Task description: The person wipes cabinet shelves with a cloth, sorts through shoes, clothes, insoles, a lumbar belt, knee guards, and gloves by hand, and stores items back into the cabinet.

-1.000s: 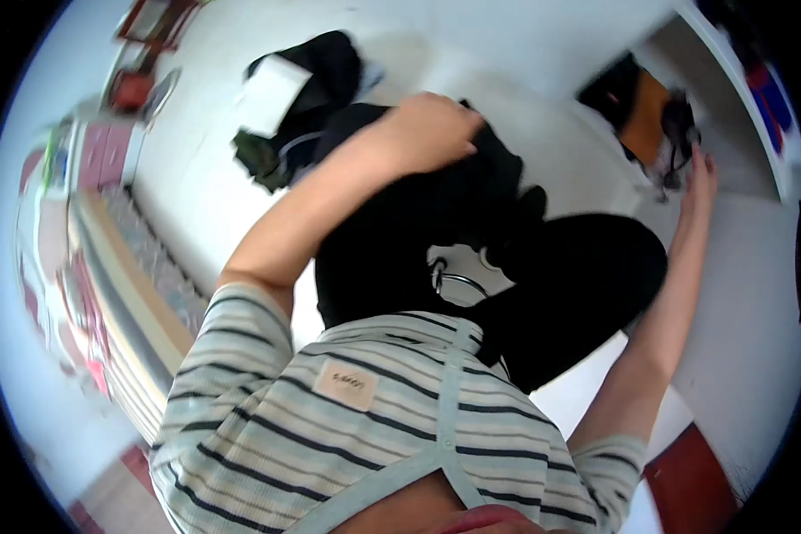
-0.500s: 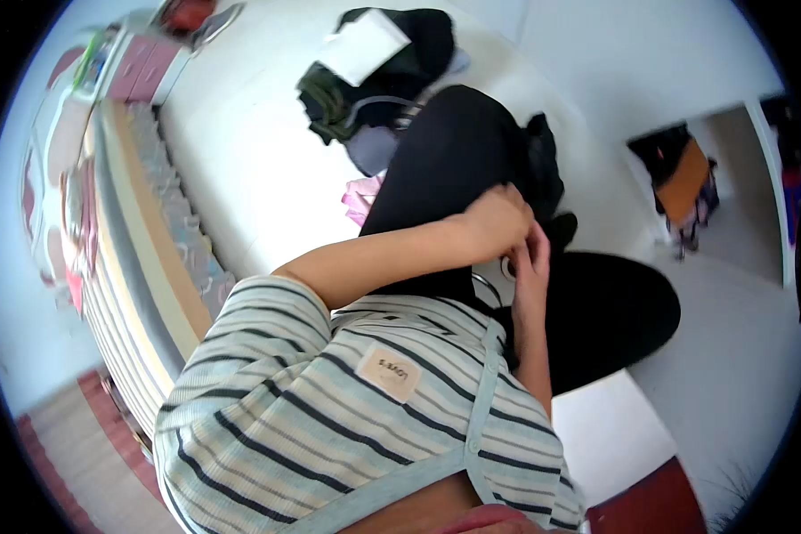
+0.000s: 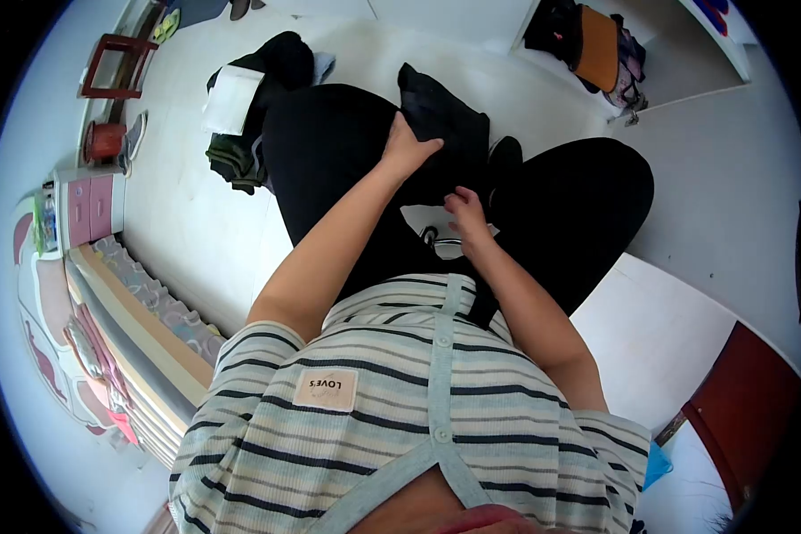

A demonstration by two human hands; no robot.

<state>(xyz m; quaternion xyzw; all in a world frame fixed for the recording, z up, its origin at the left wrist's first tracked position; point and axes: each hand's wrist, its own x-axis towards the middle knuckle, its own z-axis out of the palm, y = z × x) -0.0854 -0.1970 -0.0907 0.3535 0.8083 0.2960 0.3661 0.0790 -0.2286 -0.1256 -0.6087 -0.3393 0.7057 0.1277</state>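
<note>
I am seated with my knees apart, in black trousers (image 3: 320, 133). My left hand (image 3: 408, 149) is at the edge of a dark folded garment (image 3: 449, 116) between my knees, thumb on its near side and the other fingers partly hidden by the cloth. It appears to grip that edge. Closer to my lap, my right hand (image 3: 468, 216) hovers with its fingers loosely bent and apart, holding nothing. Curved shiny metal (image 3: 440, 240) shows just below it, its kind unclear.
On the pale floor, a clothes pile (image 3: 262, 71) bears a white flat item (image 3: 233, 100). At left stand a striped bed (image 3: 142, 338) and a pink-drawer cabinet (image 3: 89, 209). Bags (image 3: 596, 49) sit in an open cupboard at upper right. A white surface (image 3: 659, 329) lies to my right.
My hands, close together before, have come apart: the left is now on the dark garment, which shows more fully. The view has turned, so the bed and clothes pile appear shifted.
</note>
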